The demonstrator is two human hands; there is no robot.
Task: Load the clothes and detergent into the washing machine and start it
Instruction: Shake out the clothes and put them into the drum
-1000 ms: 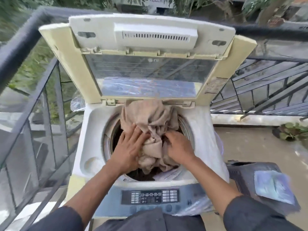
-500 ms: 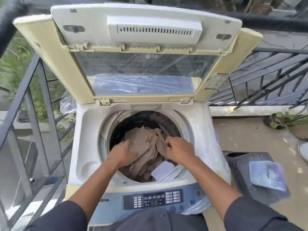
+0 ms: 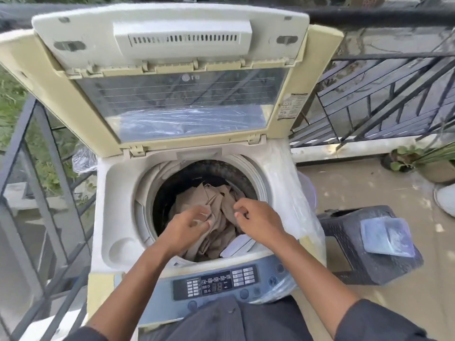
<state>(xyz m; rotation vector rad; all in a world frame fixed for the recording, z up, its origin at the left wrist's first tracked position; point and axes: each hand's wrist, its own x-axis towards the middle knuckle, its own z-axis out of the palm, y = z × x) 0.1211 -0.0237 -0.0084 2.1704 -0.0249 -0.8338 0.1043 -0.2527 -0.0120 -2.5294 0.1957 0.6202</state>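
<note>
Left: a dark metal balcony railing (image 3: 37, 193) stands just beside the cream plastic top-loading washing machine (image 3: 118, 212), leaving a narrow gap on that side. The machine's hinged lid (image 3: 172, 77) is raised and folded back, its glass panel bearing a small grey logo, too blurred to read with certainty; a printed sticker on the lid's right frame is illegible. Centre: the round drum opening (image 3: 256, 178) is unobstructed above, and crumpled beige cloth (image 3: 216, 232) lies inside the drum, below the rim. The left hand (image 3: 189, 227) is over the opening with fingers loosely curled, touching or just above the cloth; whether it pinches any fabric cannot be told. The right hand (image 3: 258, 222) is beside it, fingers likewise bent over the cloth, its hold also unclear. Below, the blue-grey control panel (image 3: 216, 281) shows rows of buttons and a display with icons; none of the text is readable. Right: a dark woven plastic stool (image 3: 349, 244) stands near the machine, carrying a flat pale blue packet (image 3: 386, 239). Open balcony floor (image 3: 369, 183) extends behind it to green potted plants (image 3: 418, 161).
</note>
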